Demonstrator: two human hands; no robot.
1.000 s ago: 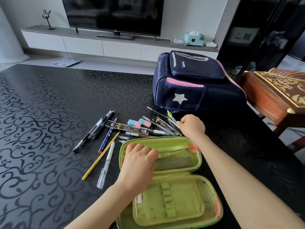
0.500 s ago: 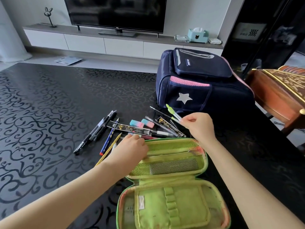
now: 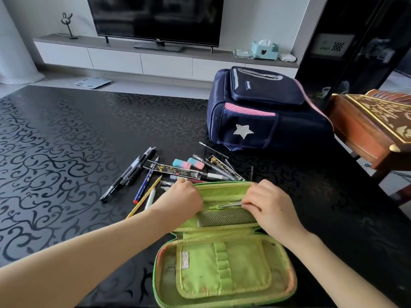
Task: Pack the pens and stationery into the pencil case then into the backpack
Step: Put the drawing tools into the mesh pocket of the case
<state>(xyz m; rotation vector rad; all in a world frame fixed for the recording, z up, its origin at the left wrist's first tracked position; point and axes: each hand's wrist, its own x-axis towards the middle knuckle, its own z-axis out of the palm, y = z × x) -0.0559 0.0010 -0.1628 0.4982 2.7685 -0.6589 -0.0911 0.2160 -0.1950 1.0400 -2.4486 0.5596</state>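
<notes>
A green pencil case (image 3: 224, 272) lies open at the near edge of the black table (image 3: 66, 152). My left hand (image 3: 182, 200) grips the far half's left rim and mesh pocket. My right hand (image 3: 270, 206) holds a green pen (image 3: 224, 206) lying across that far half above the mesh. Beyond the case lie several loose pens (image 3: 131, 172), a yellow pencil (image 3: 144, 197), two pink-and-blue erasers (image 3: 189, 163) and refill packets (image 3: 175, 171). The navy backpack (image 3: 262, 112) with a silver star stands zipped at the back right.
A carved wooden piece of furniture (image 3: 373, 127) stands right of the table. Behind are a white TV console (image 3: 142, 61) with a television, a tissue box (image 3: 264, 50) and a floor scale (image 3: 93, 82).
My right hand picked the green pen off the table and carried it down into the case's far half. My left hand slid from the mesh pocket to the case's left rim.
</notes>
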